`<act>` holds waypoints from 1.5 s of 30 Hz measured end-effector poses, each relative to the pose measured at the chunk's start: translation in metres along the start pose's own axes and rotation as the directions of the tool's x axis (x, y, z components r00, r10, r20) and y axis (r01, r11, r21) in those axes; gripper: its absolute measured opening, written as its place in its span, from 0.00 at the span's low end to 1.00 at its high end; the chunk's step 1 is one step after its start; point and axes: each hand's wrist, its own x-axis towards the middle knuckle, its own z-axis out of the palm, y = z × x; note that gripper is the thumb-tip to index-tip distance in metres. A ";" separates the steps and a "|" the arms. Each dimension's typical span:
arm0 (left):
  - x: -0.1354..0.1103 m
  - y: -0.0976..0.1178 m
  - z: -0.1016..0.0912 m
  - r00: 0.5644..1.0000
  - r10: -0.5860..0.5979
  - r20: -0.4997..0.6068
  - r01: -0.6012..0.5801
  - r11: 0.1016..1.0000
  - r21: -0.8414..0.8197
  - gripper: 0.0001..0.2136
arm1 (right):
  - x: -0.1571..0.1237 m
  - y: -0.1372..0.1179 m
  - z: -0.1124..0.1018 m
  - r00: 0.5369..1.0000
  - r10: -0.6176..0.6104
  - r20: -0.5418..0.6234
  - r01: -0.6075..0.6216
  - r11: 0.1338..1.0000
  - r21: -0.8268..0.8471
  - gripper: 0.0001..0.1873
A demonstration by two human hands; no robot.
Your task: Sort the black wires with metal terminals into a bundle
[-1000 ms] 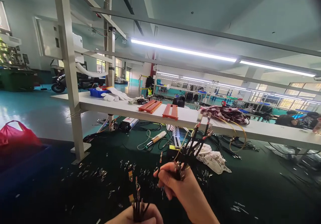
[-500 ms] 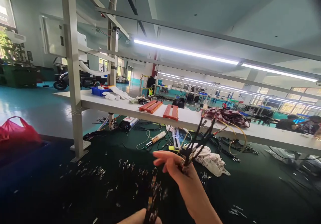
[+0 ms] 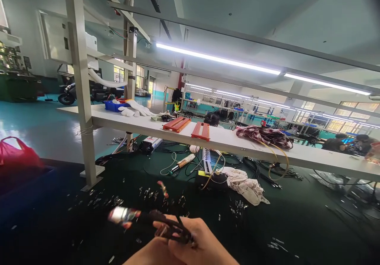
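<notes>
Low in the head view, my two hands are together over the dark green work surface (image 3: 255, 229). My right hand (image 3: 204, 235) is closed around a bundle of black cables (image 3: 175, 227) that now points left. At the bundle's left end a shiny connector (image 3: 120, 215) is blurred by motion. My left hand (image 3: 151, 253) touches the same bundle from below, its fingers closed and partly hidden. A small orange-and-silver cable end (image 3: 162, 189) sticks up just above the hands. Scattered small metal pieces (image 3: 148, 193) lie beyond them.
A white shelf (image 3: 142, 128) crosses ahead, bearing orange-red slotted racks (image 3: 176, 124), white gloves (image 3: 136, 108), a blue bin (image 3: 113, 106) and a checked cloth (image 3: 264, 136). Below are a stained white cloth (image 3: 246, 185) and coiled cables (image 3: 258, 170). A post (image 3: 78, 79) stands left, near a red bag (image 3: 20, 156).
My right hand has come down and left to meet my left hand. Its cables swung from pointing up to pointing left. The view has shifted slightly.
</notes>
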 end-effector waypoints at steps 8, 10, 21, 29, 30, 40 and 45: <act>-0.007 0.034 -0.030 0.907 0.202 -0.369 -0.163 0.978 0.133 0.25 | -0.001 0.037 -0.023 0.902 0.196 -0.385 -0.088 0.956 0.281 0.18; -0.005 0.040 -0.029 0.868 0.236 -0.436 -0.179 0.969 0.168 0.27 | -0.004 0.039 -0.022 0.907 0.240 -0.345 -0.172 0.961 0.217 0.12; 0.010 0.059 0.012 0.972 0.208 -0.110 -0.202 0.978 0.058 0.25 | -0.005 0.067 0.011 0.953 0.234 -0.191 -0.199 0.963 0.184 0.06; 0.014 0.065 0.002 0.939 0.235 -0.250 -0.217 0.971 0.097 0.19 | -0.010 0.078 0.007 0.892 -0.042 -0.451 0.090 0.992 0.085 0.30; 0.016 0.064 0.002 0.932 0.237 -0.274 -0.222 0.971 0.087 0.19 | -0.011 0.081 0.008 0.870 -0.066 -0.489 0.110 0.992 0.062 0.30; 0.017 0.066 -0.001 0.902 0.210 -0.376 -0.209 0.977 0.044 0.23 | -0.020 0.078 -0.007 0.767 0.041 -0.640 0.049 0.991 0.122 0.21; 0.021 0.067 -0.001 0.886 0.155 -0.437 -0.199 0.978 -0.057 0.20 | -0.020 0.075 -0.003 0.753 -0.102 -0.650 0.114 0.993 -0.023 0.20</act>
